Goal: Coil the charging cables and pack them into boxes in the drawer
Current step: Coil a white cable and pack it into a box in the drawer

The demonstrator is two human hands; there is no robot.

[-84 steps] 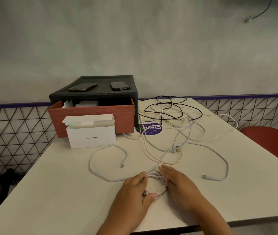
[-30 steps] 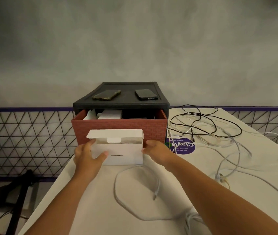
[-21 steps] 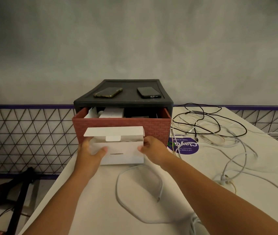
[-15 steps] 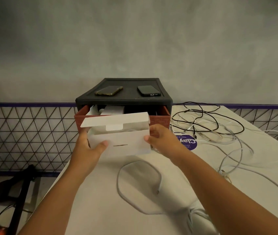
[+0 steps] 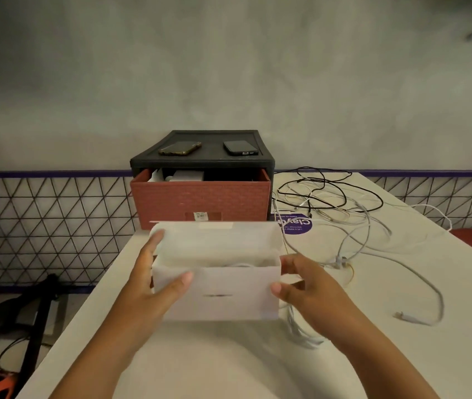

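Head camera view, looking down along a white table. At 9 o'clock from centre, the left hand grips the left end of a white box, with the thumb curled onto the front face and the fingers reaching up the side. The box is at centre, its lid flap open and standing up at the back. Something pale curves inside, too blurred to name. At 12 o'clock beyond it, a red drawer is pulled open, with white items inside.

At 3 o'clock from the box, the right hand clamps its right end, thumb on the front edge and fingers behind. A moment ago the box stood against the drawer front. Both hands have now drawn it toward the person. That probably readies it for the coil lying at 5 o'clock by the right wrist. At 1 to 2 o'clock more cables lie tangled, so most of the coiling is likely still to do.
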